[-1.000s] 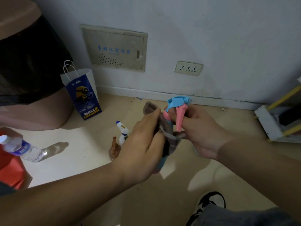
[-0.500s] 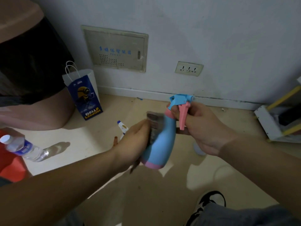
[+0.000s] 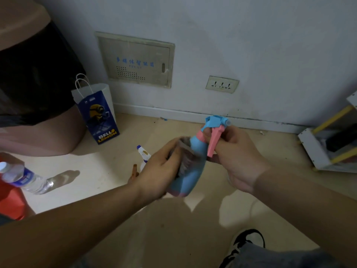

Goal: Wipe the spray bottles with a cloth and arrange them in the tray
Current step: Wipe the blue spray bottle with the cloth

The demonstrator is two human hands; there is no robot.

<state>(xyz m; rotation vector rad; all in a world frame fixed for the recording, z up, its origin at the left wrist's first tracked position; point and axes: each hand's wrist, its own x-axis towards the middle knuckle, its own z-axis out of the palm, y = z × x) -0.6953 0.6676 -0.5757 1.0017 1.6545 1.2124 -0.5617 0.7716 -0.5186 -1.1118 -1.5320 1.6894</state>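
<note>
"While I am watching through the head camera, I am entering item one: blue spray bottle (image 3: 190, 171) with a pink trigger (image 3: 213, 142), tilted, raised above the floor between both hands."

"How are the hands sitting on it?"

"Right hand (image 3: 237, 157): gripping the neck, fingers curled round it just under the nozzle. Left hand (image 3: 160, 171): wrapping round the bottle's side with a grey cloth (image 3: 185, 157) clamped between palm and plastic."

"Item two?"

"White spray bottle (image 3: 144, 154) with a blue cap, lying on the floor beyond the left hand, nobody touching it. Something brown is lying just beside it; I am not making out what it is."

"And the tray?"

"I am not finding one in view. A red object (image 3: 9, 198) is showing only partly at the left edge, near a water bottle (image 3: 25, 178); I cannot tell whether it is the tray."

"Progress entry?"

"I am judging it early. The blue bottle is being wiped, no bottle is showing as arranged anywhere, and at least one more is waiting on the floor. Remaining: finishing this wipe, wiping the rest, and setting them all in the tray once it is located."
</note>
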